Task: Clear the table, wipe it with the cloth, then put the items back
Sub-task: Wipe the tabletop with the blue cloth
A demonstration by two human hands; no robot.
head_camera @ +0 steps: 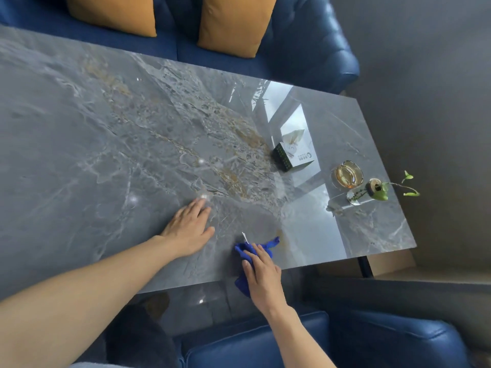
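A grey marble table (106, 134) fills most of the head view. My right hand (261, 274) presses a blue cloth (268, 247) onto the table's near edge, with part of the cloth hanging over the edge below my palm. My left hand (190, 229) lies flat on the table just left of the cloth, fingers spread, holding nothing. At the table's right end stand a tissue box (295, 152), an amber glass ashtray (348, 173) and a small glass vase with a green plant (372, 192).
A blue sofa (305, 49) with two orange cushions (233, 22) runs along the far side. A blue leather seat (332, 341) is at the near side under my right arm. A grey wall (438, 102) is right of the table.
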